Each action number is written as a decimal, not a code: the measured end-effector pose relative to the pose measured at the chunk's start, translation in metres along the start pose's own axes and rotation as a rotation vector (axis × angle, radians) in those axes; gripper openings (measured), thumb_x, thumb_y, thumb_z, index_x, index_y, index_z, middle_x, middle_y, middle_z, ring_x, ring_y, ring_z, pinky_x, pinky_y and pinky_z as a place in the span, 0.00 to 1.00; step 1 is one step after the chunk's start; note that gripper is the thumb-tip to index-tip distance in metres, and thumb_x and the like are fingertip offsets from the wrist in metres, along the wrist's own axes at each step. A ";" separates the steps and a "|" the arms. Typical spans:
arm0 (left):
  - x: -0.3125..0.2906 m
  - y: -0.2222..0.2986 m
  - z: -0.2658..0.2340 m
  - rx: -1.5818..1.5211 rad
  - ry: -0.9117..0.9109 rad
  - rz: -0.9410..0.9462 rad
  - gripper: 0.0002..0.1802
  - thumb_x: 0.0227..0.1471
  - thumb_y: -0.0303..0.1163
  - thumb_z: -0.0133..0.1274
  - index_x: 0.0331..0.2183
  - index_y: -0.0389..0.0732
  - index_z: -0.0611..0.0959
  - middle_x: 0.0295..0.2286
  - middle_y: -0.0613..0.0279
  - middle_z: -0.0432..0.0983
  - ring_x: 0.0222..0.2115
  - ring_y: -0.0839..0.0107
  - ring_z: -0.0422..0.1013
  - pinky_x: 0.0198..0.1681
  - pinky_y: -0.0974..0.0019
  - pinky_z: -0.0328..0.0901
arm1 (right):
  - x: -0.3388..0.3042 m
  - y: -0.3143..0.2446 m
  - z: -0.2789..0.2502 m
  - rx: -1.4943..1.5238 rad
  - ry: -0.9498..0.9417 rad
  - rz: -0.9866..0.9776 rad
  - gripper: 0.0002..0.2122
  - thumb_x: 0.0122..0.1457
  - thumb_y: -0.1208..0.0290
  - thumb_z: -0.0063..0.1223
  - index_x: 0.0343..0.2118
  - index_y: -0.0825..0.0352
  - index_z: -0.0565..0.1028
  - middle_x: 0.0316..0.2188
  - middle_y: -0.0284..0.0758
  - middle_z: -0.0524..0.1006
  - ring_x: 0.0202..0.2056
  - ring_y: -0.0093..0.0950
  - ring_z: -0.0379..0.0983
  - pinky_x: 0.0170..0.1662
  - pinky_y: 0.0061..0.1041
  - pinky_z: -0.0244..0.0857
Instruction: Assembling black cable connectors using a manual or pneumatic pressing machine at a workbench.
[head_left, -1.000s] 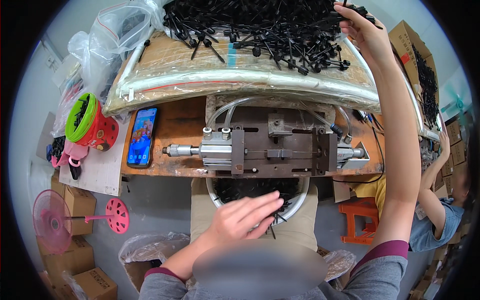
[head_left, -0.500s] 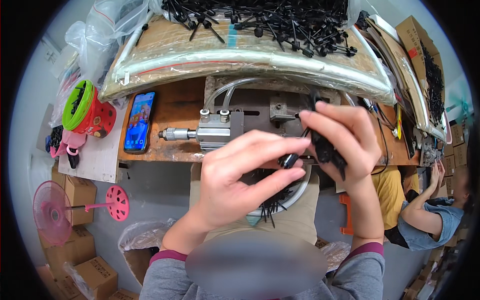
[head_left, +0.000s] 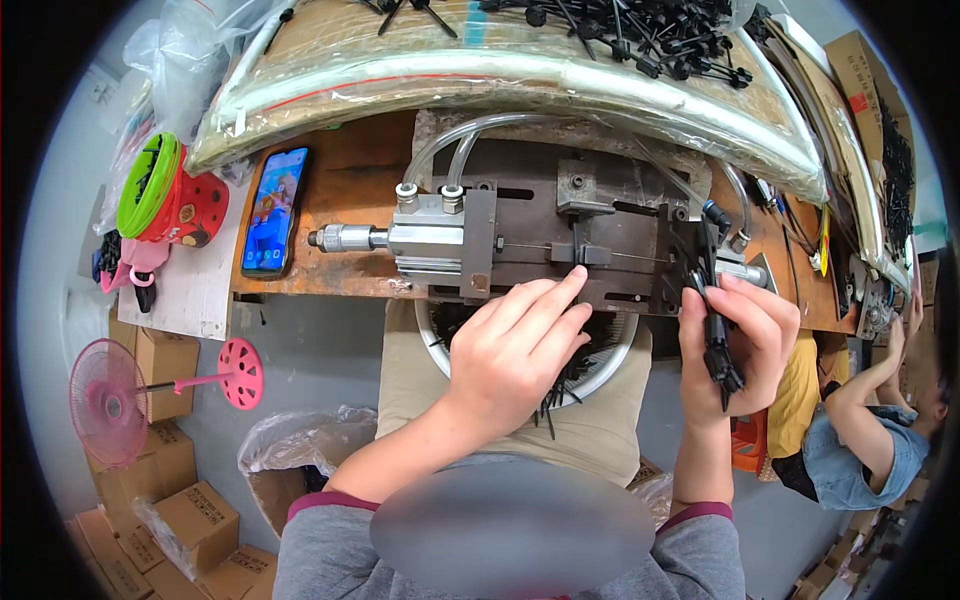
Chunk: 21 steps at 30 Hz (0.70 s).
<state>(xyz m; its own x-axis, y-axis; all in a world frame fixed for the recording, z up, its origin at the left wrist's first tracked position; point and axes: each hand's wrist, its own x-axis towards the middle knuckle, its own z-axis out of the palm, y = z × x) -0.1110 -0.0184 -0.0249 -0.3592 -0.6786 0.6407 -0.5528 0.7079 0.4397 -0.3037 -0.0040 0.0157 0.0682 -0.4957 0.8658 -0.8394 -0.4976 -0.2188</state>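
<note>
Dark steel press fixture (head_left: 590,240) sits bolted on a rusty brown bench (head_left: 340,200), with a silver pneumatic cylinder (head_left: 425,240) on its left side and clear hoses looping off the top. A round metal basin (head_left: 610,365) of thin black plastic parts sits just under the bench's front edge, on the lap. Open room is left of the cylinder as far as the smartphone (head_left: 275,210); the right side is tight against the fixture's end. Left hand (head_left: 515,345) is loosely open, holding nothing, fingers spread and fingertips (head_left: 577,272) touching the fixture's front edge. Right hand (head_left: 735,335) is curled closed around a bundle of black plastic parts (head_left: 715,345), held upright just beside the fixture's right end.
</note>
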 end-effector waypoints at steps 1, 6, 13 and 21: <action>-0.002 -0.002 0.005 0.061 -0.016 0.026 0.14 0.36 0.28 0.65 0.31 0.38 0.83 0.43 0.58 0.78 0.34 0.66 0.75 0.33 0.69 0.70 | -0.002 -0.001 -0.001 0.016 0.001 0.012 0.17 0.39 0.83 0.69 0.34 0.64 0.77 0.35 0.36 0.77 0.34 0.28 0.73 0.37 0.24 0.69; -0.003 -0.002 0.013 0.115 -0.038 0.034 0.13 0.36 0.30 0.65 0.30 0.39 0.83 0.43 0.60 0.79 0.25 0.70 0.74 0.31 0.70 0.68 | -0.009 -0.006 -0.007 0.059 -0.022 0.068 0.17 0.41 0.82 0.70 0.34 0.63 0.75 0.39 0.37 0.73 0.37 0.30 0.72 0.38 0.26 0.70; 0.004 -0.003 0.010 0.100 -0.053 0.012 0.13 0.35 0.31 0.65 0.29 0.41 0.83 0.43 0.62 0.79 0.23 0.70 0.73 0.30 0.70 0.67 | -0.019 -0.008 -0.008 0.044 -0.066 0.073 0.18 0.42 0.82 0.70 0.36 0.60 0.77 0.43 0.38 0.67 0.39 0.31 0.71 0.37 0.25 0.72; 0.005 -0.002 0.007 0.104 -0.067 -0.006 0.13 0.35 0.31 0.65 0.29 0.41 0.83 0.43 0.63 0.79 0.24 0.70 0.73 0.30 0.70 0.68 | -0.025 -0.010 -0.007 0.144 -0.123 0.032 0.21 0.35 0.87 0.69 0.37 0.66 0.80 0.44 0.38 0.68 0.37 0.30 0.74 0.38 0.23 0.75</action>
<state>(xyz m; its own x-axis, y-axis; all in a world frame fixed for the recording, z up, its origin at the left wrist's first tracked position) -0.1175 -0.0244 -0.0271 -0.4033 -0.6965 0.5935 -0.6285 0.6823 0.3736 -0.3006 0.0185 -0.0003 0.1159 -0.5918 0.7977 -0.7566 -0.5730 -0.3151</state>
